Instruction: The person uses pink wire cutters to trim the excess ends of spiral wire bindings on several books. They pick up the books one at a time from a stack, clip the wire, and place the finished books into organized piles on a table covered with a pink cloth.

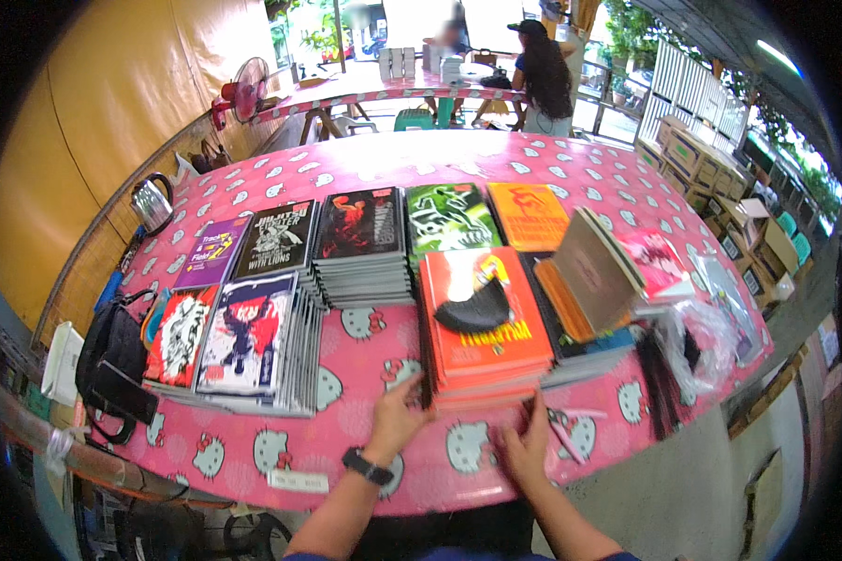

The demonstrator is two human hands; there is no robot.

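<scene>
A stack of orange-red books (482,341) stands before me, with a black curved, ribbed piece (474,306) lying on its top cover. My left hand (400,421) is at the stack's near left corner, fingers apart, a watch with a dark strap on its wrist. At the near right corner, my right hand (526,447) has its fingers spread, with a fingertip against or very near the lower books. I cannot tell how firmly either hand touches the stack. Just right of that hand lies a pink-handled tool (571,432), its kind unclear.
More book stacks, including white-covered (251,337), black (360,224) and green (451,217) ones, cover the pink patterned table (365,458). An open cardboard box (585,271) stands right. A black bag (112,360) and kettle (152,203) are left. People (544,75) are at a far table.
</scene>
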